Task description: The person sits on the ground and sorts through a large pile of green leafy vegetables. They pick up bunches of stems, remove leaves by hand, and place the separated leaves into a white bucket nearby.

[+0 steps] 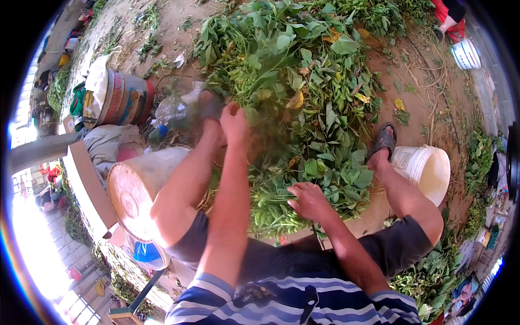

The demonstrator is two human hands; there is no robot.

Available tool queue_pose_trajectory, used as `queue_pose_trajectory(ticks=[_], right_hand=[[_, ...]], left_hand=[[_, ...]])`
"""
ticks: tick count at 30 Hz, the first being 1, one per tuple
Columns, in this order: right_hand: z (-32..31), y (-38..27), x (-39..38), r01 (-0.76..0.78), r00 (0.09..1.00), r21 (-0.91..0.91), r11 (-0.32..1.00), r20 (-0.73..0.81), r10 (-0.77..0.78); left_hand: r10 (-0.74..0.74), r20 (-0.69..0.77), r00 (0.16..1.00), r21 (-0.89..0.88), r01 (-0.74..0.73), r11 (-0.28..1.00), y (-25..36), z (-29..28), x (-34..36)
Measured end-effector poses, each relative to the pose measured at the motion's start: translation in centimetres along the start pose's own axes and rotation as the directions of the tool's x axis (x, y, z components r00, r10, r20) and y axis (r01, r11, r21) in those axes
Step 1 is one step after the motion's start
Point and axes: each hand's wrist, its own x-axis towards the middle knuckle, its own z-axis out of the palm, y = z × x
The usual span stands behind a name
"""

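My left hand [234,125] is closed in a fist beside my left foot. A leafy green bean plant, smeared by motion, spreads around it, and the hand appears to grip its stems. My right hand [311,200] is lower and to the right, over the near edge of the pile, with thumb and forefinger apart. Beside its fingertips lies a bunch of green bean pods [273,208]. The large pile of bean plants [330,119], with green leaves, pods and a few yellowed leaves, covers the ground between my feet.
A pale bucket [146,184] lies tipped by my left leg, another white bucket [428,168] by my right. A worn paint bucket [127,97] stands far left with crumpled cloth [114,146] near it. Another person's leg [448,23] and a white bucket [466,54] are far right.
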Motion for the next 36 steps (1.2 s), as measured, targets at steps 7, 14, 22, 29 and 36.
queue_pose_trajectory(ticks=[7, 14, 22, 29, 36], right_hand=[[-3.8, -2.0, -0.3, -0.177, 0.980, 0.267, 0.947, -0.044, 0.196], [-4.8, -1.1, 1.5, -0.130, 0.974, 0.321, 0.938, -0.138, 0.182], [-10.8, -1.4, 3.2, -0.110, 0.901, 0.755, 0.647, -0.200, 0.386], [-7.8, -0.2, 8.0, -0.142, 0.918, 0.369, 0.918, -0.297, 0.261], [-21.5, -7.6, 4.0, 0.118, 0.917, 0.630, 0.767, -0.366, 0.159]], left_hand=[[0.153, 0.402, 0.903, 0.541, -0.369, 0.756, -3.0, 0.8, 9.1], [-0.179, 0.384, 0.906, -0.338, 0.318, 0.886, 5.2, 0.7, 3.6], [-0.389, 0.532, 0.752, -0.621, 0.659, 0.425, 3.4, 3.3, -6.0], [-0.240, 0.435, 0.868, -0.228, 0.364, 0.903, 8.4, 3.0, -10.1], [-0.119, 0.175, 0.977, -0.699, 0.209, 0.684, 11.1, -0.5, -11.5]])
